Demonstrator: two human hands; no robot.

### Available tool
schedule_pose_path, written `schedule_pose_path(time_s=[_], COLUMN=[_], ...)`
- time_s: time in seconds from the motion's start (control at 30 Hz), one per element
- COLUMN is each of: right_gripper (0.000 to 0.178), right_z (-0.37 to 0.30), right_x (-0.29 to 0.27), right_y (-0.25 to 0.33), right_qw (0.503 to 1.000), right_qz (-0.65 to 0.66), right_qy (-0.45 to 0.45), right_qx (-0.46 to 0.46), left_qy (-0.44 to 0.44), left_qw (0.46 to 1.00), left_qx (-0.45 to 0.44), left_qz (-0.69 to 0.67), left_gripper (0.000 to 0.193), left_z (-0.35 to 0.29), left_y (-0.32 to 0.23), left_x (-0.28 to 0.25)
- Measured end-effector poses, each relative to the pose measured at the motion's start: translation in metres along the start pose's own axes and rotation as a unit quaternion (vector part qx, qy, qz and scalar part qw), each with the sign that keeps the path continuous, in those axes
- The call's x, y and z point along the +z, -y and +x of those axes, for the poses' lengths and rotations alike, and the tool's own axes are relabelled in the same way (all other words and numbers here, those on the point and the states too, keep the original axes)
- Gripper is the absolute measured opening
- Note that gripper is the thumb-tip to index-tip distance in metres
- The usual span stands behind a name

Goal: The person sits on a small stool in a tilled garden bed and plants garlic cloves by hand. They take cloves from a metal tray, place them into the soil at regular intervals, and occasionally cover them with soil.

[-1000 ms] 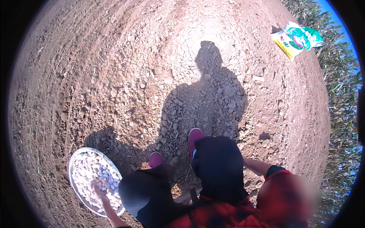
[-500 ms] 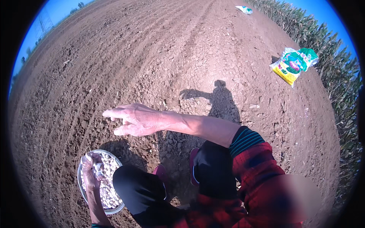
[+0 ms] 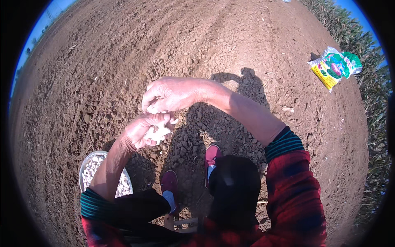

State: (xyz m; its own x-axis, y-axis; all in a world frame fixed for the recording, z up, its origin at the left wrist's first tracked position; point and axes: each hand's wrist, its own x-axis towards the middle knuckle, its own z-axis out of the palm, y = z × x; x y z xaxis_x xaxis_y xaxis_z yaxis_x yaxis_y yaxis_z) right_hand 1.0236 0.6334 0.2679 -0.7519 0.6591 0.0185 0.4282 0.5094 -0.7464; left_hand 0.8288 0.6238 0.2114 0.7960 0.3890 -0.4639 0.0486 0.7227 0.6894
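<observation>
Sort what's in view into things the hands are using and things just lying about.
Apparently in use:
pale pieces in the left hand
right hand, close by them
basin of similar pieces

Apparently lying about:
green, white and yellow bag
small pale scrap

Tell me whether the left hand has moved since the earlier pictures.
Yes; the left hand has moved up and rightward in view, away from the basin.

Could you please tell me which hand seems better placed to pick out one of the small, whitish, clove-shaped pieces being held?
Probably the right hand: it is bent downward, close to the small, whitish, clove-shaped pieces, while the left hand is occupied holding them.
</observation>
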Motion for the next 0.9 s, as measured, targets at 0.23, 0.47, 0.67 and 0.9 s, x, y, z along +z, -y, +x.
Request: schedule_pose_path(time_s=[0.23,0.47,0.67,0.9], right_gripper=[0.026,0.022,0.026,0.026], right_z=[-0.076,-0.105,-0.12,-0.138], right_x=[0.065,0.161,0.208,0.212], right_y=[-0.112,-0.176,-0.185,-0.176], right_qw=[0.977,0.965,0.908,0.72], right_qz=[0.168,0.196,0.293,0.506], right_qy=[-0.038,-0.034,-0.158,-0.332], right_qx=[0.126,0.17,0.253,0.339], left_qy=[0.055,-0.036,0.009,0.0], left_qw=[0.998,0.997,0.988,0.984], left_qx=[-0.008,-0.051,-0.094,-0.022], left_qz=[-0.024,-0.041,-0.119,-0.177], left_gripper=[0.033,0.017,0.02,0.026], left_z=[0.117,0.146,0.151,0.157], left_y=[0.102,0.2,0.221,0.221], left_x=[-0.018,-0.041,-0.056,-0.054])
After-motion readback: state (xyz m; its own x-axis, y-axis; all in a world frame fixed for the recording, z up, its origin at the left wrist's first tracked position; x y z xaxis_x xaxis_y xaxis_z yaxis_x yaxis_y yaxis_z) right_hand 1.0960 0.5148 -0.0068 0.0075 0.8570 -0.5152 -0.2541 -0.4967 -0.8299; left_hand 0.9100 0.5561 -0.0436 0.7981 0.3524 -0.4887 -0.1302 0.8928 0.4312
